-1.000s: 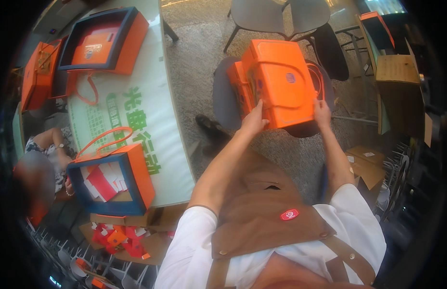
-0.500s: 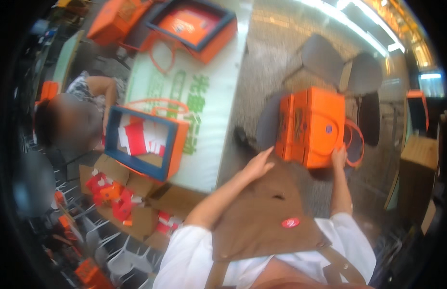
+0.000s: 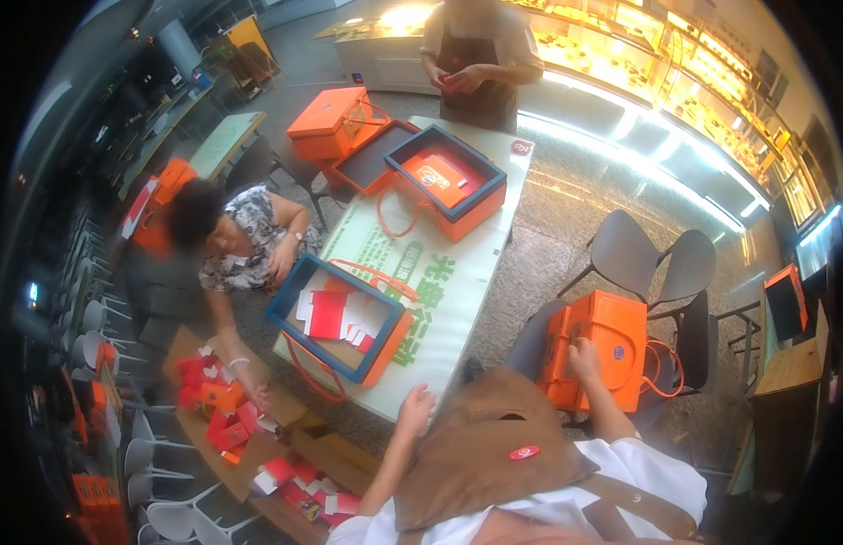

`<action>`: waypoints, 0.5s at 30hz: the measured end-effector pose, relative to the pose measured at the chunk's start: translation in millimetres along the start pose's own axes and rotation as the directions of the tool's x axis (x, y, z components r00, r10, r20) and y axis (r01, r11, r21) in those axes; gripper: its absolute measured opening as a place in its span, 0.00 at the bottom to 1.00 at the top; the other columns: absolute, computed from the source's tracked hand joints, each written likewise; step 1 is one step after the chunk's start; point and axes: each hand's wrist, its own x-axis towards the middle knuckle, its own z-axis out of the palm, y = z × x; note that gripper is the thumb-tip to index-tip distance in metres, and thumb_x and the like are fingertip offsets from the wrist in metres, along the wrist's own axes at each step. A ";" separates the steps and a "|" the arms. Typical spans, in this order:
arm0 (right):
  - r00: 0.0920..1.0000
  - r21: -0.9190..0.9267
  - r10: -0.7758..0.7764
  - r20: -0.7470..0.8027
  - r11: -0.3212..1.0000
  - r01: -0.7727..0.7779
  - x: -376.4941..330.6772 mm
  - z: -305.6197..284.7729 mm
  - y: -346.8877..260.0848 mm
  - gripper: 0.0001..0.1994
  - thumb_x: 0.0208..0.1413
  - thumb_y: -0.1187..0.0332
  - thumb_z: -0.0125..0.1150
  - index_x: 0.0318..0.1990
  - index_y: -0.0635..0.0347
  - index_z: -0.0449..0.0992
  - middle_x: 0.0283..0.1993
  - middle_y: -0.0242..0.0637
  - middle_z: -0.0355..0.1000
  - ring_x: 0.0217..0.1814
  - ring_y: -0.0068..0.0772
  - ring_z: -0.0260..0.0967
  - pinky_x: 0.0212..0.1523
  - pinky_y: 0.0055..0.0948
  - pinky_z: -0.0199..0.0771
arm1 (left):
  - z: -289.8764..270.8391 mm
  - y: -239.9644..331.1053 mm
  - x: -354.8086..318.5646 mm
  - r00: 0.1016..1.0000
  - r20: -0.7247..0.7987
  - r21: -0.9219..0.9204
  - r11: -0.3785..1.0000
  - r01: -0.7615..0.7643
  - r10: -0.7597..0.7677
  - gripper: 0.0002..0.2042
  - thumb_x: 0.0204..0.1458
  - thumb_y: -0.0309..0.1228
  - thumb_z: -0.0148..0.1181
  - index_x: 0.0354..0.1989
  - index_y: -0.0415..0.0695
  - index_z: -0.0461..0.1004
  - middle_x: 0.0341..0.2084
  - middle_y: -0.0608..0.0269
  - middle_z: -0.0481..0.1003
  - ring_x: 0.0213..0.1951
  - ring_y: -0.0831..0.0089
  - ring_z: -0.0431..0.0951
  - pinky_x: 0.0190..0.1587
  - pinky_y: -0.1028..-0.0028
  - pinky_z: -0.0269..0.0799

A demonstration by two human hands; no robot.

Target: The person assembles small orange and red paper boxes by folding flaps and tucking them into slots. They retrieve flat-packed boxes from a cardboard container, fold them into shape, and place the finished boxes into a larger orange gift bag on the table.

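While the orange gift box (image 3: 596,361) rests on a grey chair (image 3: 539,341) off the table's (image 3: 458,309) near right corner, the right hand (image 3: 583,348) lies flat on it, grip spread; it looks stiff, light, best taken by both sides; the left hand (image 3: 415,406), fingers loosely curled and holding nothing, hovers at the table's near edge

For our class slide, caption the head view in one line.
Right hand rests on closed orange box on chair; left hand at table edge.

Grey speckled stone floor (image 3: 566,227) is running through the whole place. Long glass display counters (image 3: 639,82) are glowing warm yellow along the far side, a couple of grey chairs (image 3: 648,259) are sitting empty, white chairs (image 3: 158,472) stacking up nearby.
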 end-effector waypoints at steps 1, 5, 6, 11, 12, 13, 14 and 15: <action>0.999 0.018 -0.009 0.034 1.000 0.008 0.1 6.4 -10.4 0.19 0.56 0.61 0.59 0.48 0.66 0.76 0.46 0.55 0.74 0.52 0.57 0.70 0.54 0.46 0.71 | -0.5 0.9 -6.9 1.000 0.005 -0.044 0.999 0.005 -0.005 0.25 0.60 0.34 0.59 0.64 0.39 0.65 0.46 0.55 0.75 0.43 0.70 0.77 0.37 0.72 0.78; 0.973 0.079 -0.115 0.200 0.992 0.101 -8.3 18.4 -63.0 0.19 0.57 0.61 0.58 0.49 0.67 0.76 0.46 0.55 0.77 0.51 0.54 0.74 0.55 0.44 0.73 | -8.0 3.2 -29.6 1.000 0.002 -0.137 0.990 -0.013 0.014 0.23 0.60 0.33 0.58 0.63 0.38 0.66 0.43 0.59 0.75 0.40 0.73 0.76 0.36 0.73 0.77; 0.964 0.100 -0.134 0.230 0.988 0.114 -9.9 19.5 -79.2 0.19 0.57 0.61 0.58 0.50 0.67 0.76 0.47 0.55 0.77 0.52 0.54 0.74 0.56 0.43 0.72 | -9.6 1.7 -33.1 1.000 -0.018 -0.158 0.987 -0.012 0.009 0.23 0.61 0.33 0.58 0.62 0.38 0.67 0.43 0.59 0.75 0.40 0.73 0.76 0.36 0.73 0.77; 0.884 0.221 -0.297 0.361 0.948 0.229 -18.9 30.3 -128.0 0.19 0.58 0.61 0.58 0.49 0.68 0.76 0.46 0.56 0.77 0.51 0.53 0.76 0.54 0.41 0.74 | -33.7 -30.0 -34.2 0.994 -0.101 -0.164 0.985 -0.062 0.046 0.21 0.62 0.32 0.57 0.61 0.36 0.67 0.42 0.59 0.76 0.39 0.75 0.76 0.36 0.75 0.76; 0.863 0.223 -0.321 0.390 0.942 0.250 -23.2 29.7 -137.6 0.19 0.58 0.61 0.58 0.49 0.68 0.76 0.45 0.56 0.78 0.50 0.53 0.76 0.53 0.41 0.75 | -38.0 -40.3 -31.6 0.992 -0.114 -0.173 0.982 -0.075 0.056 0.21 0.62 0.32 0.57 0.61 0.36 0.67 0.42 0.59 0.76 0.39 0.75 0.76 0.36 0.75 0.76; 0.841 0.225 -0.345 0.416 0.936 0.272 -25.3 29.6 -147.9 0.18 0.58 0.61 0.58 0.48 0.68 0.76 0.44 0.56 0.78 0.49 0.54 0.77 0.52 0.41 0.75 | -42.0 -51.1 -30.5 0.990 -0.128 -0.182 0.979 -0.089 0.066 0.21 0.62 0.31 0.57 0.61 0.35 0.67 0.41 0.59 0.76 0.39 0.75 0.76 0.36 0.76 0.76; 0.815 0.240 -0.387 0.431 0.920 0.309 -28.1 29.7 -155.3 0.18 0.58 0.61 0.58 0.48 0.68 0.77 0.43 0.55 0.78 0.48 0.53 0.77 0.51 0.41 0.76 | -42.9 -51.8 -36.6 0.987 -0.152 -0.234 0.968 -0.087 0.052 0.21 0.62 0.31 0.57 0.61 0.35 0.67 0.41 0.59 0.76 0.39 0.76 0.76 0.36 0.76 0.76; 0.790 0.251 -0.416 0.451 0.908 0.335 -32.7 30.8 -159.4 0.18 0.58 0.61 0.58 0.48 0.68 0.77 0.41 0.55 0.78 0.47 0.53 0.77 0.50 0.41 0.76 | -42.5 -47.8 -41.7 0.985 -0.169 -0.285 0.956 -0.074 0.026 0.21 0.62 0.30 0.57 0.61 0.35 0.67 0.40 0.60 0.75 0.38 0.76 0.76 0.36 0.76 0.76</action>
